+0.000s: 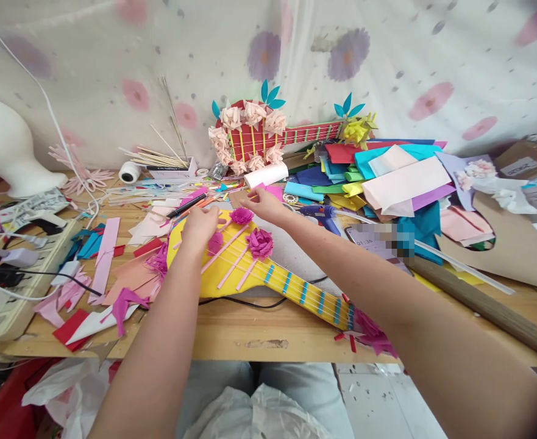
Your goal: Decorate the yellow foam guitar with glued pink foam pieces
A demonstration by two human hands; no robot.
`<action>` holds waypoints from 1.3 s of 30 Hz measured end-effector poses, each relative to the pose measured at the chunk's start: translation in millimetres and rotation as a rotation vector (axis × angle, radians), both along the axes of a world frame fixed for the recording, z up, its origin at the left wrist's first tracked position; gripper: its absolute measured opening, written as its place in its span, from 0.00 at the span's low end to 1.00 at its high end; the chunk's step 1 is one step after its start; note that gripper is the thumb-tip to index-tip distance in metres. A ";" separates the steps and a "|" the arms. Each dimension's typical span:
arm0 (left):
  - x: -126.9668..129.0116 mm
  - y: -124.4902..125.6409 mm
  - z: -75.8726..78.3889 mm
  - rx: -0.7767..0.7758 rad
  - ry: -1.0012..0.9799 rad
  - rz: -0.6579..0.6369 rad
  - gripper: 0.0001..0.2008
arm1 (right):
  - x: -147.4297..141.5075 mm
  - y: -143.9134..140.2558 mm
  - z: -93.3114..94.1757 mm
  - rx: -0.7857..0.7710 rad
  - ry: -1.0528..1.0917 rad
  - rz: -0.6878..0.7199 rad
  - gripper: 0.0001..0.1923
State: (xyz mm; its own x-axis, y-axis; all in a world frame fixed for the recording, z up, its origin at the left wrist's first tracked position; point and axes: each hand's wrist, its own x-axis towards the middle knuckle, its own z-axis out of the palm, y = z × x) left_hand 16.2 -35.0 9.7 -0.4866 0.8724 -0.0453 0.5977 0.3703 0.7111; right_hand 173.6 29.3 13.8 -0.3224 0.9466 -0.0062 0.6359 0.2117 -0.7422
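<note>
Yellow paper guitar (231,268) under left hand (199,227), fingers curled; right hand (264,206) pinches it.

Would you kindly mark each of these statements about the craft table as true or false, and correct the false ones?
1. Both hands are on the body of a yellow paper guitar. True: the left hand rests on its upper edge and the right hand is at its top.
2. The flowers on the yellow guitar are blue. False: the paper flowers are magenta.
3. A second guitar stands at the back. True: a red guitar with pale pink flowers leans against the curtain.
4. The yellow guitar's neck points to the left. False: it runs to the lower right.
5. A stack of coloured paper sheets lies to the right. True.
</note>
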 end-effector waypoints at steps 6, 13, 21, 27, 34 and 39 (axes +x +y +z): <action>-21.1 -14.3 11.5 0.177 0.017 0.165 0.18 | 24.0 -0.9 8.0 -0.001 -0.119 0.023 0.16; -33.3 -35.2 6.5 0.067 0.035 -0.054 0.12 | 55.7 -26.1 10.9 0.082 -0.400 0.111 0.09; -30.7 -46.9 17.9 -0.077 0.436 -0.266 0.13 | 72.0 -37.3 12.5 0.088 -0.530 0.091 0.07; -8.9 -53.2 19.3 -0.104 0.615 -0.395 0.13 | 85.0 -42.3 9.6 0.087 -0.654 0.068 0.09; -2.6 -47.7 17.5 -0.161 0.618 -0.318 0.10 | 104.9 -44.8 5.4 0.061 -0.747 0.070 0.11; -7.5 -45.0 18.9 -0.162 0.588 -0.324 0.09 | 118.9 -47.9 3.5 0.011 -0.875 0.083 0.14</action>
